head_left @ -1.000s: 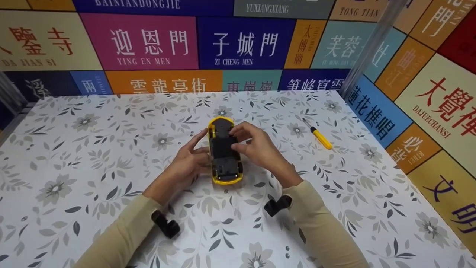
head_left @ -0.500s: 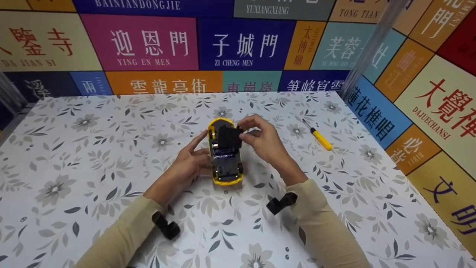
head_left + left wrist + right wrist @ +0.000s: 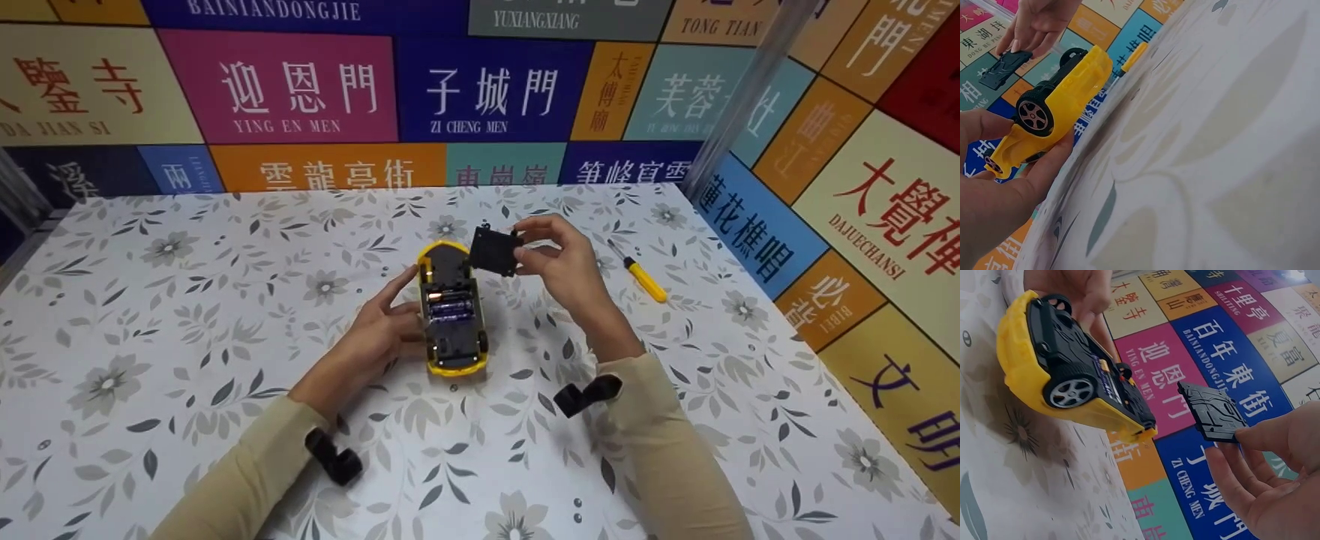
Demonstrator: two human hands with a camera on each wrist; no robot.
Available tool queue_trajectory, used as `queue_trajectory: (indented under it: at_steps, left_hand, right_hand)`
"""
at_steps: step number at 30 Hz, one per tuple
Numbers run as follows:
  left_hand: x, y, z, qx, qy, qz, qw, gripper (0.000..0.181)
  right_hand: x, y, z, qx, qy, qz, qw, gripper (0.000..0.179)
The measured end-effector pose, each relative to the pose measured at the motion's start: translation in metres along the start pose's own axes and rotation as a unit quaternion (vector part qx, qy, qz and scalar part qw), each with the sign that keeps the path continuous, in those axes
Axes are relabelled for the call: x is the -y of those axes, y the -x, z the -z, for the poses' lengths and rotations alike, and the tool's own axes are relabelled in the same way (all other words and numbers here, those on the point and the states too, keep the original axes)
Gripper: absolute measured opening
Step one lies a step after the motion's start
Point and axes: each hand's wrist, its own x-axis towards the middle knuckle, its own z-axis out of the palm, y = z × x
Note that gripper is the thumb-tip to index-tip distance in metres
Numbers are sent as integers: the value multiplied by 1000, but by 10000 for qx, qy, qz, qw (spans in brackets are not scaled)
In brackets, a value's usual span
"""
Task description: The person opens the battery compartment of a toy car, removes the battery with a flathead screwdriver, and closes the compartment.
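Note:
A yellow toy car [image 3: 457, 346] is upside down, its black underside facing up. Batteries [image 3: 452, 310] show in the uncovered compartment at its middle. My left hand [image 3: 377, 330] grips the car from its left side, thumb and fingers around the body, as the left wrist view also shows. Between thumb and fingers, my right hand [image 3: 566, 262] pinches a black battery cover [image 3: 493, 250] by its edge. The cover is apart from the car, up and to the right of the compartment. In the right wrist view, molded lines mark the face of the cover [image 3: 1211, 410].
A screwdriver [image 3: 646, 280] with a yellow handle lies on the table at the right. The floral tablecloth [image 3: 225, 322] covers the tabletop. Panels with printed characters [image 3: 300, 90] stand behind and to the right. A small dark camera is strapped at each wrist.
My right hand has lifted the battery cover off the car's underside and moved it up and to the right, exposing the batteries. The left hand and car have stayed nearly still.

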Motion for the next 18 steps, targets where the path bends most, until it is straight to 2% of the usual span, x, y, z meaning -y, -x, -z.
queue_trajectory:
  at_steps: [11,18]
  left_hand:
    - [2,-1,1,17,-153,34,9999,95]
    - [2,-2,0,16,-89,64,9999,95]
  right_hand:
    - [-13,-9,22,-163,-108,-268,9994,37]
    - [-26,-16,34,-295,-144,-716,9969,38]
